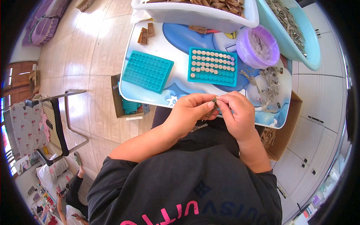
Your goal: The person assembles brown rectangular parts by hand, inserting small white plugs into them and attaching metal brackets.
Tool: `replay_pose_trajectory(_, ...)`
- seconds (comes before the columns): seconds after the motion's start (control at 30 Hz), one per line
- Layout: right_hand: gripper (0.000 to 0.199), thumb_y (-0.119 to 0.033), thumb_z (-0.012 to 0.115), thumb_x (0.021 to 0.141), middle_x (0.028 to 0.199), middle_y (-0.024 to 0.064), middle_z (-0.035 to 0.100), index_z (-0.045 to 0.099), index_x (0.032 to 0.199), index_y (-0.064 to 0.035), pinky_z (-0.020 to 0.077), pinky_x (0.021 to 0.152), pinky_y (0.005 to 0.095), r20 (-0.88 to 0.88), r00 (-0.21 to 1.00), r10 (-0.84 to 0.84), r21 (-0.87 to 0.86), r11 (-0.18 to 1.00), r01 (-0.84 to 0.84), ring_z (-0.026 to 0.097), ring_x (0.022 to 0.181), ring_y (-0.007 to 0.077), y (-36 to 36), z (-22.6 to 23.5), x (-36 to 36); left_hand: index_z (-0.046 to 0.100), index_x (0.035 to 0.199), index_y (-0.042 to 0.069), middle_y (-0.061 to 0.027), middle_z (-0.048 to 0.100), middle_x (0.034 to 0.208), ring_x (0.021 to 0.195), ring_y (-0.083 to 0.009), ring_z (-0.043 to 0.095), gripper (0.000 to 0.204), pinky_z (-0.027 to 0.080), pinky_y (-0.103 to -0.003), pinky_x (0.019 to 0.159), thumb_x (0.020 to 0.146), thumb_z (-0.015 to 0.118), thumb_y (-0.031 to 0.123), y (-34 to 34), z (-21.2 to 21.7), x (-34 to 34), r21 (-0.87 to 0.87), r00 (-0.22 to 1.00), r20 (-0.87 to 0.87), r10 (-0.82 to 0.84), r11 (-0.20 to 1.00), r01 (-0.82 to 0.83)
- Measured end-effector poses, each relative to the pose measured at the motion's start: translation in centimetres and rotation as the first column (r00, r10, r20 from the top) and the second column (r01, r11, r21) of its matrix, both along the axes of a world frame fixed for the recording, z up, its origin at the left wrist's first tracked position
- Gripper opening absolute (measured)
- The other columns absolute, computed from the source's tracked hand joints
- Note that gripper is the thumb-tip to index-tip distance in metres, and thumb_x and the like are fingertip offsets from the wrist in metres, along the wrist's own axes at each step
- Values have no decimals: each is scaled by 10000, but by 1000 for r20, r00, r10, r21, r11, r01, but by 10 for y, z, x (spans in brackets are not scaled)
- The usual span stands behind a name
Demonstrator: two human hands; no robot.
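My hands meet in front of my body, at the near edge of the table. Between thumb and fingers, my left hand [189, 110] grips a small brown casing [213, 109]. My right hand [237, 114] pinches at the casing's upper end, where a small dark part shows; the fingertips hide most of it. Just beyond my hands lies a teal tray [212, 83] with several rows of round whitish discs, its nearest cups partly unfilled. To the right, thin-wired small circuit parts [269, 88] lie in a loose heap.
Left on the table [180, 32] is a second teal tray [148, 71] without discs. Loose brown casings [143, 36] lie behind it. A white tub [202, 18], purple bowl [245, 50] and light-blue basin [313, 56] stand at the back. Cardboard boxes [287, 135] flank the table; a person [71, 210] is lower left.
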State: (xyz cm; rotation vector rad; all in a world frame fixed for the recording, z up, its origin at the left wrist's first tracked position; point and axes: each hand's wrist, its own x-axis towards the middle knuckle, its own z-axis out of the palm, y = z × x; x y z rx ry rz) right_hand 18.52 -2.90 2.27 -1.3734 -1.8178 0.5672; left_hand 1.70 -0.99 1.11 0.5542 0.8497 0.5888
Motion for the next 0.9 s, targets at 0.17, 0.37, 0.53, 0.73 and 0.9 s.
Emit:
replay_pose_trajectory(0.17,90,-20,656,744,734,93,598,634,830,-29,458,570,327,-60,997,-44,-51,998,41,579,638,249,27,-6,6,546,1136,-32,-107,620,1022,883,-189,630,259,532,-312,793,909,537,93,2,-2,-4,-87,994,33,103,991,-100)
replay_pose_trajectory(0.37,151,-22,684,705,768,67,577,666,850,-59,460,585,326,160,970,-185,163,974,159,577,687,228,53,-22,3,543,1111,-15,-103,612,1010,895,-203,627,224,534,-334,807,918,520,96,7,-8,-8,-88,985,21,172,982,-169)
replay_pose_trajectory(0.53,146,-27,700,685,776,52,566,665,824,-56,459,577,329,278,950,-143,236,969,77,572,700,223,58,-28,-2,538,1095,-18,-102,608,998,893,-196,621,207,534,-332,809,930,497,100,11,-13,-11,-94,975,44,219,972,-214)
replay_pose_trajectory(0.73,133,-19,717,661,770,67,554,629,759,-31,445,562,315,114,989,-91,227,972,64,560,667,222,44,-18,-10,525,1107,-24,-93,601,1001,893,-181,618,214,535,-333,818,934,486,95,14,-14,-10,-108,971,62,229,969,-221)
replay_pose_trajectory(0.9,144,-9,722,651,762,75,550,622,753,-27,439,553,297,-5,1000,-7,142,990,8,555,657,219,30,-17,-24,521,1115,-25,-88,594,1010,892,-162,612,215,531,-334,823,932,485,83,13,-15,-9,-110,961,99,257,963,-246)
